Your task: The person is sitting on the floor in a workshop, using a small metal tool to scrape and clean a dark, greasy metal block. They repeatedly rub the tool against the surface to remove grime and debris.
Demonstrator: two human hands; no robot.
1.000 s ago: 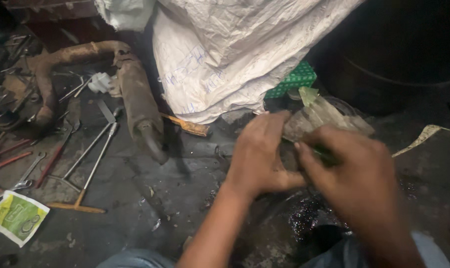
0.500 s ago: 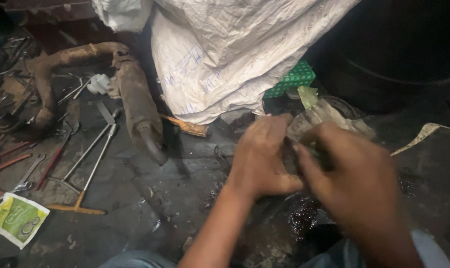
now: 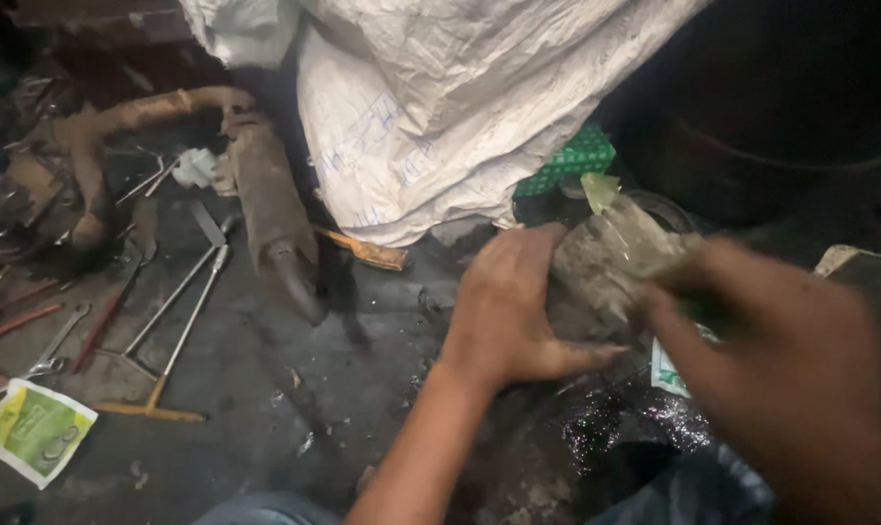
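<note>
1. Right of centre on the oily floor (image 3: 265, 389), a grimy grey part (image 3: 610, 258) lies with its long axis running up-right.
2. Left hand (image 3: 508, 311) rests flat against it, fingers loosely spread.
3. Right hand (image 3: 790, 360) is blurred; grip cannot be told.
4. White sack (image 3: 460, 97) behind; rusty pipe (image 3: 270, 209) and wrenches (image 3: 183, 292) lie left.

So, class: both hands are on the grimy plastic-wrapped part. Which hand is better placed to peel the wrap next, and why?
Probably the right hand: its fingertips sit at the wrap's edge on the grimy wrapped part, blurred. The left hand lies flat against the part's side, steadying it.
</note>
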